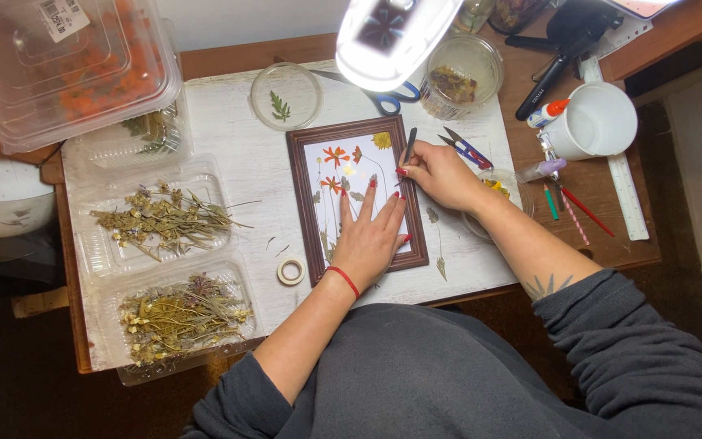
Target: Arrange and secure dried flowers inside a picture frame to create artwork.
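We pressed our left hand [371, 236] flat with fingers spread on the brown picture frame [357, 198], pressed flowers [335, 168] lying just beyond the fingertips, while our right hand [440, 172] pinched dark tweezers [408, 149] whose tips pointed away beyond its fingers.

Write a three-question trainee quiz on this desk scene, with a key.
1. True or false: the left hand lies flat on the frame.
2. What does the right hand hold? A) scissors B) tweezers C) glue
3. Fill in: the tape roll lies to the ____ of the frame as seen in the picture.

Key: 1 true; 2 B; 3 left.
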